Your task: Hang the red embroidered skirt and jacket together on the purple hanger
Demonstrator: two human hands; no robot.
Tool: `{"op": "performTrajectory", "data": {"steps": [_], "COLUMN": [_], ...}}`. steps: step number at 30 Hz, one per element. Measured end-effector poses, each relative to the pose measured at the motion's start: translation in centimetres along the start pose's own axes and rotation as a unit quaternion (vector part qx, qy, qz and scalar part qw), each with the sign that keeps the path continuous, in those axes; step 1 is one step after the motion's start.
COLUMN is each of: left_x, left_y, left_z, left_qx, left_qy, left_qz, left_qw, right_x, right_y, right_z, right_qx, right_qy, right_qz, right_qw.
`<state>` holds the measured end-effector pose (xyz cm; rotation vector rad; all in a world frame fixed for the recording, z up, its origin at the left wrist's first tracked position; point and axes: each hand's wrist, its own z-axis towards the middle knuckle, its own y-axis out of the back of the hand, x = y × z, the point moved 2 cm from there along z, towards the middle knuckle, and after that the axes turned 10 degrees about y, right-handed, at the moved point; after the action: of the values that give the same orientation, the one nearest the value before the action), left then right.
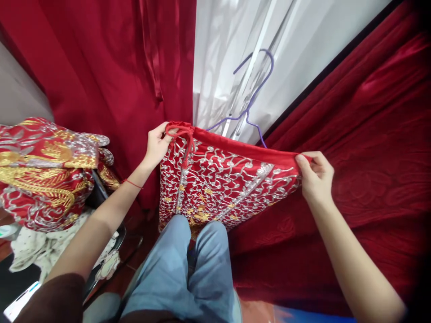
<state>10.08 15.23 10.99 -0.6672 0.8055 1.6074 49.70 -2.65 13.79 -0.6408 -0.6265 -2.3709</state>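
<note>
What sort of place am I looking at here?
Likely a dressing or costume area, though I can't be sure: a purple hanger shows behind the drawstring garment, more ornate red clothing sits at the left, and a red curtain hangs beyond.

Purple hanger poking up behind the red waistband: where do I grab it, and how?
I'd pinch the purple hanger at its neck, just below the hook, coming from above. The neck and curved hook stick up uncovered, while the sloping arms below disappear behind the red waistband.
</note>
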Motion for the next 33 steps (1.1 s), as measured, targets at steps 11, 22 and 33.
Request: {"op": "performTrajectory", "data": {"steps": [11,22,33], "left_x": [3.0,2.7,7.6], "left_y": [0.4,3.8,9.0], "left_z": [-1.4,-5.3,-17.6], "left_qx": [0.013,0.045,0.027], "left_qy": [0.061,0.137,0.410], "left_qz": [-0.068,-0.058,-0.216], "left_qw": [0.996,0.988,0.885], "right_x": [1.3,3.1,24.1], "right_y": [-0.7,-1.7,-24.3], "right_z": [-3.3,-3.0,-7.7], "right_qx": [0.049,0.027,0.249], "right_qy": [-0.009,0.084,0.473], "right_qz": [-0.034,-0.237,-0.148], "right_qw": [0.998,0.968,0.832]}}
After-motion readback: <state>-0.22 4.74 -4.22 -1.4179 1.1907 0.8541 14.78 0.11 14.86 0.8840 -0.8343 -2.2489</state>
